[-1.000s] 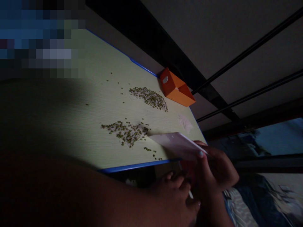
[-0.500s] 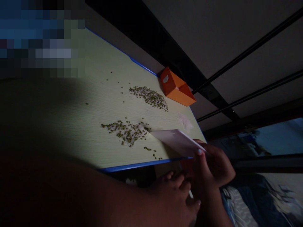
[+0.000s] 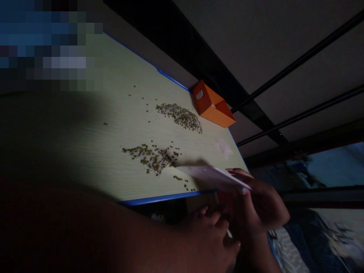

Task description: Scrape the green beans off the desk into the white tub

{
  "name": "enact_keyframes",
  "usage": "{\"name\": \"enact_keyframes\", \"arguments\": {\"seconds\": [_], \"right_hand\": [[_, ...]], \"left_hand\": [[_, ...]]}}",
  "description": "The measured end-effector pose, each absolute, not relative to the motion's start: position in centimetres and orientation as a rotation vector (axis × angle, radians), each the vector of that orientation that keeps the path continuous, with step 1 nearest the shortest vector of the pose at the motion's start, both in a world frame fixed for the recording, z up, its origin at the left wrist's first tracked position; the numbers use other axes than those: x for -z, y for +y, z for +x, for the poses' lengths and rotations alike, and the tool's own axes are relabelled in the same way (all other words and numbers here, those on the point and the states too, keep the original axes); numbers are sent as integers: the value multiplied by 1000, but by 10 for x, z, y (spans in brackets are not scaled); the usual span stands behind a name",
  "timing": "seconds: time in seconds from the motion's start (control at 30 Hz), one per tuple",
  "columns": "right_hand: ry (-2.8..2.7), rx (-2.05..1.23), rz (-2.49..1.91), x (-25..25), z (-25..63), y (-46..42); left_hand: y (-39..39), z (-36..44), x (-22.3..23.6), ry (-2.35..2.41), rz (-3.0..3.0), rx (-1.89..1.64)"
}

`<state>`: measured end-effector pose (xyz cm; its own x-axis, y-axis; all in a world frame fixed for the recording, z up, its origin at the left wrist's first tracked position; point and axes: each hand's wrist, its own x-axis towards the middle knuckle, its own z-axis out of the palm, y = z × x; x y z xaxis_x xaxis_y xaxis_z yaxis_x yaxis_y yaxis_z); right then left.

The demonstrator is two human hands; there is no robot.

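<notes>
Dim room, pale blue-edged table (image 3: 119, 83) with orange box (image 3: 214, 108), two green bean piles (image 3: 155, 157). Right hand (image 3: 260, 201) pinches white card (image 3: 212, 174), tip at one pile; left hand (image 3: 212, 233) off the edge, fingers partly open, grip can't tell.

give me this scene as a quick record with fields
right hand: holds white card, tip at near bean pile
left hand: lower, beside the table; grip unclear
piles: near bean pile and far bean pile, both small green beans mixed with pale material
loose: a few scattered beans
powdery patch: pale, near the orange box
orange box: open, at the table's far edge
</notes>
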<state>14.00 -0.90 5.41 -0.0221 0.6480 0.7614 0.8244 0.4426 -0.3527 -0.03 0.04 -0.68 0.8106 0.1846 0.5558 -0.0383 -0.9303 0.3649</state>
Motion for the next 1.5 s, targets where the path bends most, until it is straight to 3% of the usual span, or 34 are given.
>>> {"name": "enact_keyframes", "arguments": {"seconds": [0.23,1.5], "right_hand": [[-1715,321,-1307,-51,138,-2],[-1657,23,-994,-56,131,16]], "left_hand": [[1,-1,5,92,2633,-796],[3,-6,-1,97,2670,-716]]}}
